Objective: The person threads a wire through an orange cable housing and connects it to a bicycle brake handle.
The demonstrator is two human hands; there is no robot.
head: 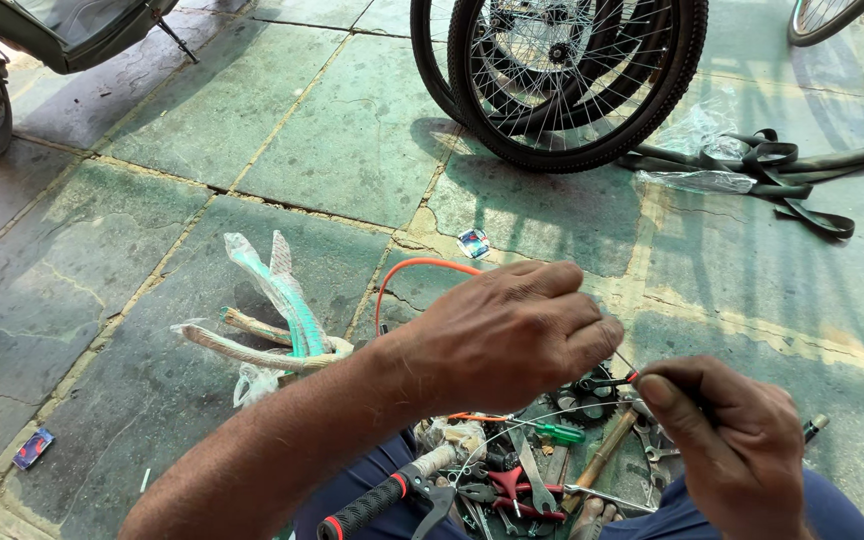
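Both hands are pinched shut on a thin steel cable [552, 413]: the left hand [512, 335] curls over one end up top and the right hand [727, 445] nips the other between thumb and fingertips, just above the pile of tools [522, 480] by the knees. I'd say keep it taut and feed slowly with the fingertips close together so the end doesn't fray or kink. The cable's long axis runs roughly left-right, sagging low toward the tools, with the working end pointing up-right between the hands.
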